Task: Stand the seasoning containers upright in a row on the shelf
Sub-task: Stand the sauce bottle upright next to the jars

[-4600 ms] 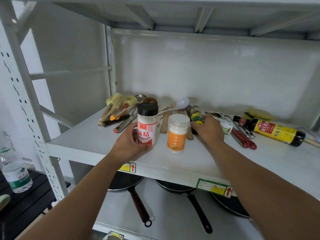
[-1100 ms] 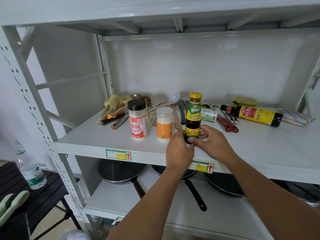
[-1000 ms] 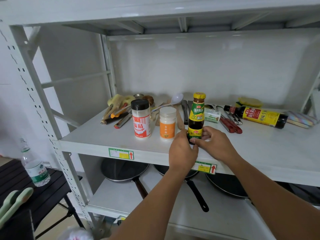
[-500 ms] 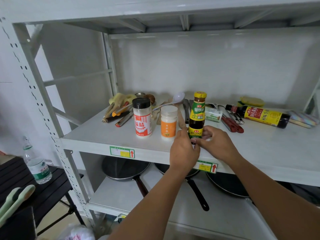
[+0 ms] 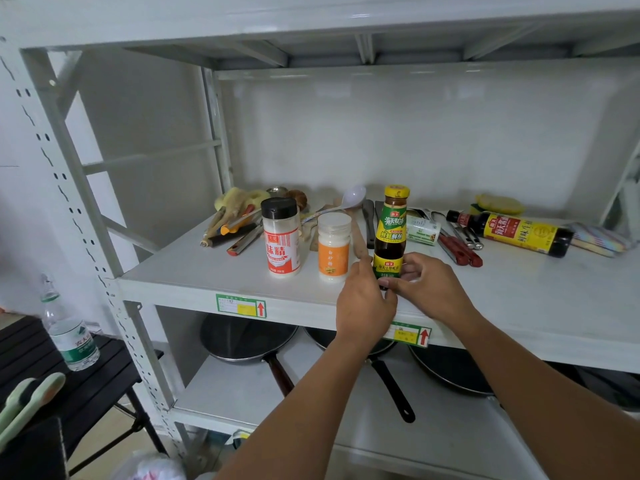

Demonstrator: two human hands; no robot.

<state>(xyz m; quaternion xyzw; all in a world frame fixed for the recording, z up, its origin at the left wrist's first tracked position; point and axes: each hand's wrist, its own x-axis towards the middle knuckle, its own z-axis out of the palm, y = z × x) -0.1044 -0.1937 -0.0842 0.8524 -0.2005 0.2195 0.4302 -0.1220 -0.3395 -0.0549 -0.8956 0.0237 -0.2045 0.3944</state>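
Three seasoning containers stand upright near the front of the white shelf (image 5: 207, 271): a black-capped shaker with a red label (image 5: 281, 236), a white jar with an orange label (image 5: 334, 247), and a dark oyster sauce bottle with a yellow cap (image 5: 392, 230). My left hand (image 5: 363, 299) and my right hand (image 5: 429, 284) both clasp the base of the sauce bottle. A larger soy sauce bottle (image 5: 512, 232) lies on its side at the back right. A small white-and-green container (image 5: 423, 230) lies behind the sauce bottle.
Spoons, spatulas and other utensils (image 5: 239, 220) are piled at the back left. Red-handled tools (image 5: 459, 249) and a yellow sponge (image 5: 498, 203) lie to the right. Frying pans (image 5: 249, 341) sit on the lower shelf. A water bottle (image 5: 69, 334) stands on a black stool at left.
Since 4.6 s ago the sauce bottle went from lying in my right hand to standing beside the orange jar; my left hand left the shaker. Over the last second both hands stay on its base.
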